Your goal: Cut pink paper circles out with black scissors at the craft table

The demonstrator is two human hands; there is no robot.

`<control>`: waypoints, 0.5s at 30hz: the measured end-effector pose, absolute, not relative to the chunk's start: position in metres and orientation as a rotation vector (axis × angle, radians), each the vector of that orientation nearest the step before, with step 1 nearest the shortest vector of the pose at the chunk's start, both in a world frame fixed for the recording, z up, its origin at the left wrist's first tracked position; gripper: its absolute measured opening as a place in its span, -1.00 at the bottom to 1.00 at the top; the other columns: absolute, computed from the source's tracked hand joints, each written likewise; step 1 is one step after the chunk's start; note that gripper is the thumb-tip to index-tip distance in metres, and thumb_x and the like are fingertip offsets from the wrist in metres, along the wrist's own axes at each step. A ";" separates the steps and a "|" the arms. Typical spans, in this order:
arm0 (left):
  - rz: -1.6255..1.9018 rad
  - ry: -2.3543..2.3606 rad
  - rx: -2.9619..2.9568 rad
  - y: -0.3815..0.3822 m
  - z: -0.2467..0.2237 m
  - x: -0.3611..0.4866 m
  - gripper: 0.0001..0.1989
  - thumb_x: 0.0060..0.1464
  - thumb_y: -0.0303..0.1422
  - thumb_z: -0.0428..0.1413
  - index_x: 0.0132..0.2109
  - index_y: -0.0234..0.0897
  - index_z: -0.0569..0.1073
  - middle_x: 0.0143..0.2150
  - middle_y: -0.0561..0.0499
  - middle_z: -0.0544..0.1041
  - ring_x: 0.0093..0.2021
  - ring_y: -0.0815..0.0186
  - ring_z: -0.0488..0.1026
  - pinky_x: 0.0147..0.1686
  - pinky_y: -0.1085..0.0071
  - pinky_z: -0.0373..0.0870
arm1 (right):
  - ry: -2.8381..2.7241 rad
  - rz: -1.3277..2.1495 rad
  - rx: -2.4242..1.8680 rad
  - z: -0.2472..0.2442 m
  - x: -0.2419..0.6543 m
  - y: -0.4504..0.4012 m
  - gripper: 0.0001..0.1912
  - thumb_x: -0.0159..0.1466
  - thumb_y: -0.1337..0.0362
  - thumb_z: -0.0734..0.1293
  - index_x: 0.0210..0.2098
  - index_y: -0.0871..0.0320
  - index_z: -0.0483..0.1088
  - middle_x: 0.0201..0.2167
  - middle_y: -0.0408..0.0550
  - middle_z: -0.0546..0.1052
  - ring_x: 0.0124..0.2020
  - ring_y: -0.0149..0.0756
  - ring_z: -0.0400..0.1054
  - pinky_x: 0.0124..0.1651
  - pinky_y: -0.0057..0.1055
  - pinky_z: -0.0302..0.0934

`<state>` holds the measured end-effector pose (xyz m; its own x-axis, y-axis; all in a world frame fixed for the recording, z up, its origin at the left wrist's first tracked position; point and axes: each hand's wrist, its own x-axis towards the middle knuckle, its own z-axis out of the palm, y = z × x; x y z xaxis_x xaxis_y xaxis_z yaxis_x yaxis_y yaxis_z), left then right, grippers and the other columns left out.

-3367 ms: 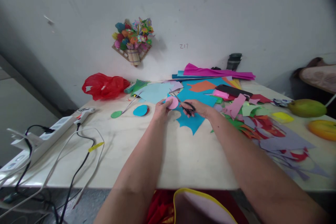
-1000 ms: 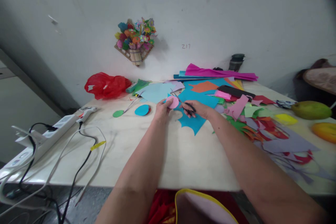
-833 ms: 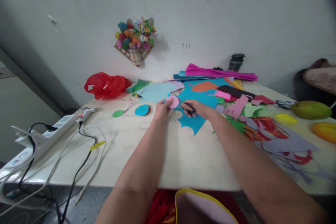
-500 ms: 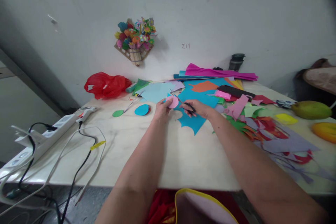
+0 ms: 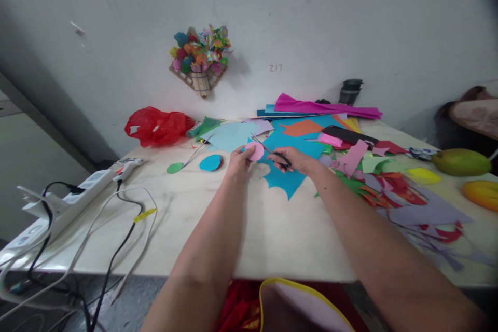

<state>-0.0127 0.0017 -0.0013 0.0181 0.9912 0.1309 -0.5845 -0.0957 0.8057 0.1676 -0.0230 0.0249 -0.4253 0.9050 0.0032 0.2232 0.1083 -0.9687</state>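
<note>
Between the thumb and fingers of my left hand [image 5: 239,162] is a pink paper circle [image 5: 255,151]. My right hand [image 5: 291,160] is wrapped round the dark handles of a pair of scissors [image 5: 280,158]. The blades reach up and left to the circle's upper right edge, slightly apart; I cannot tell whether they touch the paper. Under both hands lies a blue sheet [image 5: 288,184] with scalloped cut edges. To the left, a blue paper circle [image 5: 210,162] rests over a reddish one, and a green circle [image 5: 175,167] lies further left.
Coloured paper scraps [image 5: 392,189] spread over the right side, near a black phone-like object [image 5: 350,136] and a green mango-like fruit [image 5: 461,162]. A red plastic bag [image 5: 157,127] sits at the back left. A white power strip [image 5: 78,199] with cables lies along the left edge.
Almost nothing differs. The scissors and the pink circle have shifted very slightly, with both hands keeping their hold.
</note>
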 end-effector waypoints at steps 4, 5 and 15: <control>1.480 0.638 0.871 0.002 -0.002 -0.015 -0.74 -0.34 -0.41 0.35 -0.41 -0.37 0.50 -0.47 0.01 0.50 -0.46 0.42 0.41 -0.38 0.48 0.31 | -1.727 1.361 -1.144 0.029 0.166 -0.026 -0.81 0.16 0.19 0.31 -0.45 0.19 0.31 -0.68 -0.17 0.33 -0.73 -0.49 0.16 -0.73 -0.51 -0.16; 1.478 0.633 0.877 0.002 -0.002 -0.015 -0.73 -0.34 -0.41 0.36 -0.41 -0.38 0.50 -0.47 0.01 0.50 -0.46 0.42 0.41 -0.38 0.48 0.31 | -1.717 1.366 -1.152 0.030 0.166 -0.027 -0.82 0.16 0.19 0.31 -0.45 0.19 0.32 -0.69 -0.18 0.32 -0.73 -0.49 0.15 -0.73 -0.51 -0.16; 1.437 0.628 0.918 0.004 -0.004 -0.019 -0.71 -0.34 -0.39 0.37 -0.40 -0.38 0.50 -0.47 0.01 0.51 -0.47 0.42 0.42 -0.37 0.49 0.33 | -1.658 1.443 -1.145 0.035 0.171 -0.031 -0.93 0.13 0.31 0.26 -0.42 0.19 0.35 -0.69 -0.18 0.32 -0.70 -0.48 0.15 -0.66 -0.49 -0.04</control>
<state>-0.0191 0.0037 -0.0036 0.0735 0.9841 0.1615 -0.5495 -0.0952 0.8300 0.1711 -0.0305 0.0347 -0.4067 0.9109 -0.0695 0.1944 0.0120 -0.9808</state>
